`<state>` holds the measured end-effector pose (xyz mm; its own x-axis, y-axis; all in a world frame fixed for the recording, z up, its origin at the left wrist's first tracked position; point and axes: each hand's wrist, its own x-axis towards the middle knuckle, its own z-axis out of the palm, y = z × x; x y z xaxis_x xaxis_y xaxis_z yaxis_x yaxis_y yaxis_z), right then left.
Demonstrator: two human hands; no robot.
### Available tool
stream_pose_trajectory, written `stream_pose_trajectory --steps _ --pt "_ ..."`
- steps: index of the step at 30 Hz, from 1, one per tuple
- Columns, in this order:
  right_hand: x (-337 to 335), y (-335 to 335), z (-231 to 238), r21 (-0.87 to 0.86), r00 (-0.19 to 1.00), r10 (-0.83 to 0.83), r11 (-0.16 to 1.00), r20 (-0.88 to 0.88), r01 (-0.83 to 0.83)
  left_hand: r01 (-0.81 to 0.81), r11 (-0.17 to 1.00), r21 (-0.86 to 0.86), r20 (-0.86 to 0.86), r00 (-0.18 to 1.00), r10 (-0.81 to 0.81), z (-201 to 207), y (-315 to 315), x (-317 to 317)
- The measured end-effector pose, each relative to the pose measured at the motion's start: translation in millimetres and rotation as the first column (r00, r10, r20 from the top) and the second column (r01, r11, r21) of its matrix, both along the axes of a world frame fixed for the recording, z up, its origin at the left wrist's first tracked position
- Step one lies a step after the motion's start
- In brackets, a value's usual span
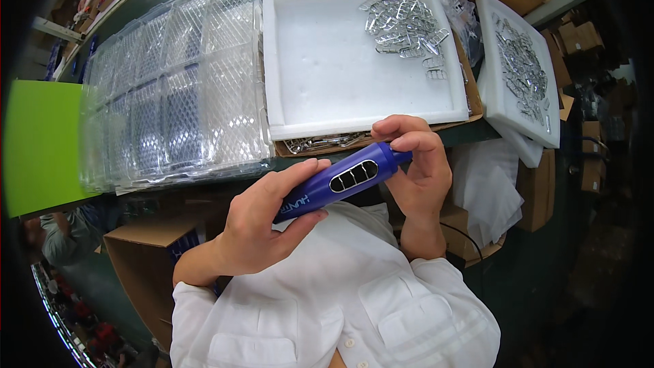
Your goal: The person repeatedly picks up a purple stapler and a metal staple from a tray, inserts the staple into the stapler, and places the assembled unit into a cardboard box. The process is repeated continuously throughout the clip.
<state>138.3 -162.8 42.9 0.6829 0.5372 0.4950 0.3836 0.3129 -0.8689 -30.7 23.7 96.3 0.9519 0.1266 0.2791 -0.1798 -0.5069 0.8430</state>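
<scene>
My left hand (262, 211) is closed round the lower body of a dark blue cylindrical appliance handle (320, 189). The handle lies tilted across my chest, its narrow end up to the right. On its upper side sits an oval black panel (354, 176) with a shiny silver frame round it and silver bars across it. At the narrow tip, my right hand (419, 163) pinches the end between thumb and fingers. Just beyond my hands stands a white foam tray (327, 105), with a heap of silver oval trim frames (405, 27) at its far right.
Clear plastic blister trays (177, 82) are stacked at the left, beside a bright green panel (44, 143). A second foam tray (487, 17) with silver trims leans at the right. Open cardboard boxes (146, 232) stand below the bench. Other people are partly visible at far left.
</scene>
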Motion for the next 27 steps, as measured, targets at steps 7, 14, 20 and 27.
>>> stream_pose_trajectory --steps 7,14,20,27 --pt "5 2 1 -0.044 0.999 -0.034 0.998 0.003 0.034 0.021 1.0 0.007 0.018 1.0 -0.021 -2 3 5" --pt "22 -11 -1 -0.072 0.976 -0.215 0.974 0.035 0.217 -0.032 0.946 0.322 0.016 0.999 0.029 46 75 72" --pt "26 -17 -4 -0.114 0.952 -0.306 0.945 0.011 0.305 -0.369 0.751 0.548 0.159 0.927 0.339 27 245 273" --pt "42 -37 5 -0.356 0.823 -0.524 0.742 0.221 0.568 -0.531 0.673 0.515 0.344 0.847 0.406 17 307 204"
